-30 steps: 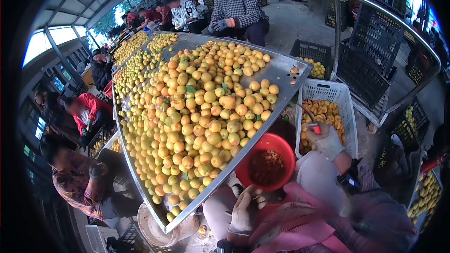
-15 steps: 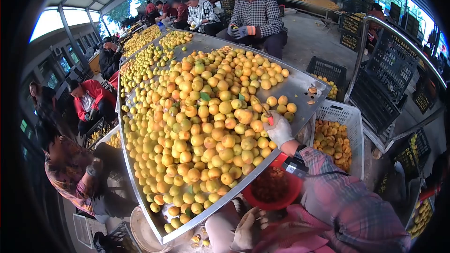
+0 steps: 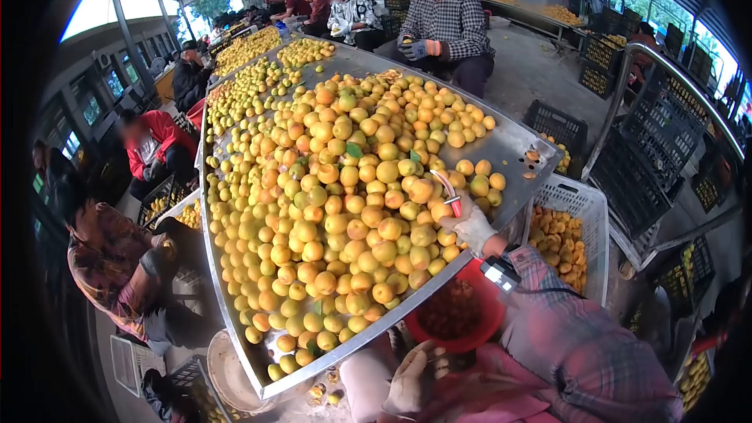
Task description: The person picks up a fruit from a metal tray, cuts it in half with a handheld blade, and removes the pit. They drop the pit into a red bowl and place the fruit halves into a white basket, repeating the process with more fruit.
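Observation:
My right hand [image 3: 472,229], in a pale glove, is closed around a red-handled curved knife [image 3: 456,205]. Its thin bent metal blade points up and away, beside the apricots at the right side of the heap [image 3: 337,204]. Down by my lap is my left hand [image 3: 409,385], also gloved, with its fingers loosely bent and apart and nothing visible in it. A red basin [image 3: 492,315] with dark reddish contents sits between my hands, below the table edge. The yellow-orange apricots lie piled on a metal-topped table [image 3: 513,149].
A white crate [image 3: 595,215] of opened apricots stands right of the table. Black crates [image 3: 560,121] and a metal-railed cart [image 3: 627,70] are farther right. A pale round tub [image 3: 227,376] is below the near corner. Several people sit around the table.
My right hand has turned, and more of the knife's curved blade shows against the fruit. My left hand stays low by the basin. The whole view has shifted slightly.

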The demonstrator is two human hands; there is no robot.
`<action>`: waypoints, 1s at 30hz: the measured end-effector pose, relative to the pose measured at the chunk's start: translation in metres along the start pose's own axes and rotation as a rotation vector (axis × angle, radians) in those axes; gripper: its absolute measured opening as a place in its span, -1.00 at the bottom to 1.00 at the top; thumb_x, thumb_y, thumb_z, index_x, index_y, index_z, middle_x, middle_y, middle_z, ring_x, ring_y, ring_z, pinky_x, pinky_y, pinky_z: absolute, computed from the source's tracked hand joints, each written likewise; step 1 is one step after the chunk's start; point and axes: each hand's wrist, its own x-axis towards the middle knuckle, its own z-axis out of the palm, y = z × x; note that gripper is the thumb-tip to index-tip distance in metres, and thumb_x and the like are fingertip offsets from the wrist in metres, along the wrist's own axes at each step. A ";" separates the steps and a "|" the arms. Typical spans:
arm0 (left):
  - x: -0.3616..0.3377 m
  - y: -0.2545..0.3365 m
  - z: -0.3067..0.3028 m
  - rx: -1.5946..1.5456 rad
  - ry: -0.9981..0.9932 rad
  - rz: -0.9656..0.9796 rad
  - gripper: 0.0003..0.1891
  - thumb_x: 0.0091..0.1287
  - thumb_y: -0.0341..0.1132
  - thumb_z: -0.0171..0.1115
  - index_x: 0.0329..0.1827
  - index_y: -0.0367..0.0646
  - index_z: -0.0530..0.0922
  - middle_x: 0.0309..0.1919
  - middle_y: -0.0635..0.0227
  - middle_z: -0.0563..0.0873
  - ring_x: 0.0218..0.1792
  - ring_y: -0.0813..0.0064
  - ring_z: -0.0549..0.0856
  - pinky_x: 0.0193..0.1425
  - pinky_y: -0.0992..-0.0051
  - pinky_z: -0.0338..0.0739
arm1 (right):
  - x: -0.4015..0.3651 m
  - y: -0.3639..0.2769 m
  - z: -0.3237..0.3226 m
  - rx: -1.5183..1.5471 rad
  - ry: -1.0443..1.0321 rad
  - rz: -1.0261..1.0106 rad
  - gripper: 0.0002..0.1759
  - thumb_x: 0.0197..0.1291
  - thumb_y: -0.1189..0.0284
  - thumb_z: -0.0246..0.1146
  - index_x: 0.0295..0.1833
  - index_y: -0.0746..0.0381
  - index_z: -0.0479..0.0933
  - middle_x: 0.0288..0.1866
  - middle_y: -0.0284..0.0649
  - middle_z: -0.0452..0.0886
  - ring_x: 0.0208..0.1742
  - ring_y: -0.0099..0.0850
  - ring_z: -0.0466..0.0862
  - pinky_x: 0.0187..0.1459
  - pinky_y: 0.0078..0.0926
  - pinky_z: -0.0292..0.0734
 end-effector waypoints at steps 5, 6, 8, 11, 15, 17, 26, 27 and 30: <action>-0.005 0.013 0.019 0.074 0.068 0.118 -0.51 0.50 -0.32 0.11 0.45 -0.23 0.28 0.23 0.14 0.55 0.08 0.41 0.61 0.18 0.41 0.56 | -0.117 -0.086 0.029 0.243 -0.187 0.047 -0.21 0.01 0.52 0.37 0.40 0.15 0.25 0.06 -0.31 0.52 -0.29 -0.57 0.60 -0.60 -0.65 0.44; -0.007 0.016 0.027 0.093 0.070 0.144 -0.46 0.51 -0.30 0.10 0.49 -0.22 0.21 0.28 0.15 0.51 0.15 0.41 0.58 0.21 0.43 0.54 | -0.141 -0.097 0.039 0.273 -0.211 0.051 -0.24 0.02 0.53 0.36 0.39 0.15 0.27 0.09 -0.30 0.51 -0.29 -0.60 0.59 -0.62 -0.70 0.41; -0.012 0.021 0.040 0.132 0.001 0.182 -0.39 0.50 -0.18 0.13 0.51 -0.24 0.17 0.29 0.18 0.50 0.21 0.42 0.55 0.31 0.44 0.45 | -0.182 -0.108 0.053 0.281 -0.265 0.041 -0.25 -0.02 0.58 0.37 0.35 0.21 0.28 0.11 -0.28 0.49 -0.14 -0.53 0.61 -0.39 -0.65 0.56; -0.016 0.026 0.050 0.252 -0.090 0.218 -0.30 0.41 0.02 0.22 0.45 -0.25 0.24 0.19 0.21 0.55 0.16 0.38 0.56 0.27 0.35 0.45 | -0.220 -0.094 0.070 -0.082 -0.216 -0.375 -0.30 -0.02 0.55 0.42 0.30 0.26 0.36 0.22 -0.21 0.51 0.18 -0.34 0.55 0.27 -0.33 0.41; -0.031 0.027 0.058 0.395 -0.223 0.309 -0.33 0.39 0.00 0.26 0.41 -0.26 0.31 0.19 0.33 0.54 0.17 0.51 0.53 0.29 0.48 0.41 | -0.251 -0.122 0.058 0.182 -0.396 -0.035 -0.37 0.21 0.49 0.26 0.41 0.27 0.30 0.27 -0.24 0.49 -0.06 -0.49 0.61 -0.19 -0.61 0.56; -0.037 0.025 0.060 0.475 -0.210 0.392 -0.33 0.37 -0.14 0.32 0.44 -0.26 0.27 0.18 0.31 0.54 0.16 0.51 0.54 0.26 0.49 0.44 | -0.263 -0.126 0.050 0.361 -0.383 0.124 -0.45 0.34 0.39 0.16 0.43 0.17 0.29 0.08 -0.34 0.52 -0.21 -0.63 0.52 -0.25 -0.67 0.48; -0.061 0.029 0.056 0.636 -0.252 0.379 -0.22 0.28 -0.26 0.42 0.47 -0.26 0.18 0.18 0.28 0.52 0.15 0.49 0.55 0.25 0.47 0.46 | -0.283 -0.121 0.034 0.041 -0.460 -0.161 -0.52 0.48 0.26 0.05 0.39 0.27 0.30 0.00 -0.13 0.62 0.05 -0.37 0.65 0.05 -0.42 0.55; -0.062 0.030 0.055 0.619 -0.293 0.354 -0.22 0.26 -0.23 0.44 0.46 -0.27 0.19 0.17 0.29 0.52 0.13 0.49 0.55 0.24 0.48 0.46 | -0.284 -0.118 0.035 -0.082 -0.436 -0.344 -0.52 0.49 0.26 0.04 0.39 0.29 0.30 0.04 -0.07 0.63 0.09 -0.31 0.66 0.07 -0.41 0.55; -0.067 0.029 0.060 0.719 -0.219 0.358 -0.23 0.23 -0.20 0.46 0.41 -0.27 0.23 0.15 0.30 0.52 0.10 0.50 0.55 0.22 0.48 0.47 | -0.293 -0.138 0.031 0.006 -0.431 -0.187 -0.54 0.49 0.31 0.02 0.39 0.30 0.29 0.08 0.00 0.62 0.08 -0.15 0.68 0.07 -0.32 0.55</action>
